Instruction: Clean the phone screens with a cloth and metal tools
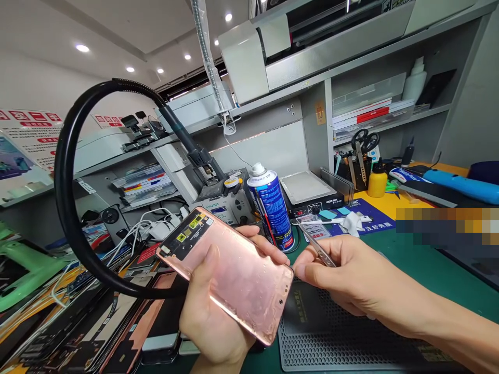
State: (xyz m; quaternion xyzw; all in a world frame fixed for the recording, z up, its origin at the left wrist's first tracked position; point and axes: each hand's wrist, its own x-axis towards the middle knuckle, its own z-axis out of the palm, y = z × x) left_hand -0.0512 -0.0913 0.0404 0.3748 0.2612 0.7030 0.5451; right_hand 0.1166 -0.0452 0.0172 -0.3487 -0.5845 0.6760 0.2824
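Note:
My left hand (pixel 216 314) holds a phone screen (pixel 245 280) tilted up, thumb across its copper-coloured back and fingers behind the far edge. The back is shiny and wrinkled near the lower right end. Black film with small gold-green patches covers the upper left end. In my right hand (pixel 346 270) a pair of metal tweezers (pixel 319 248) lies between the fingers, tips pointing up and away. The right thumb and index finger are pinched together at the screen's right corner; whether they grip anything there is too small to tell.
A blue spray can (pixel 273 213) stands just beyond the screen. A black hose (pixel 64 171) arches at left over stacked phone parts (pixel 97 322). Below my right hand is a perforated black mat (pixel 312 337). Behind are a flat heating plate (pixel 307 186), a yellow bottle (pixel 377 180) and scissors (pixel 364 143).

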